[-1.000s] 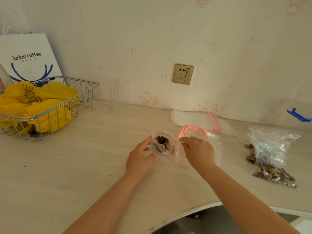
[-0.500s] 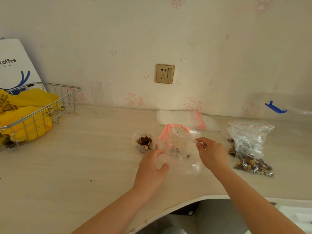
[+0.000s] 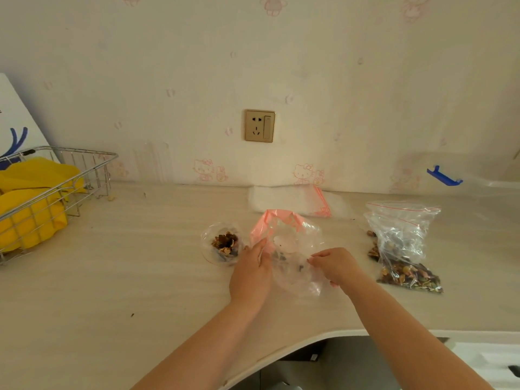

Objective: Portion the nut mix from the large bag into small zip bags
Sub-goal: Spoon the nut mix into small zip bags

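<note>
A clear bag with a wide pink rim (image 3: 289,249) stands open at the table's middle, nearly empty, with a white spoon inside it. My left hand (image 3: 251,273) holds its left side. My right hand (image 3: 334,264) pinches the plastic on its right side. Just left of it sits a small clear zip bag (image 3: 223,244) holding a little heap of nut mix. A zip bag of nut mix (image 3: 405,249) with a red zip line lies at the right, slumped, with a few nuts loose beside it.
A stack of flat empty zip bags (image 3: 295,204) lies by the wall behind the open bag. A wire basket (image 3: 64,175) with yellow bags stands at the left. A blue clip (image 3: 443,175) lies far right. The table's curved front edge (image 3: 309,340) runs below my arms.
My left hand let go of the small filled zip bag and moved right to the pink-rimmed bag. My right hand shifted down its right side. The view panned right.
</note>
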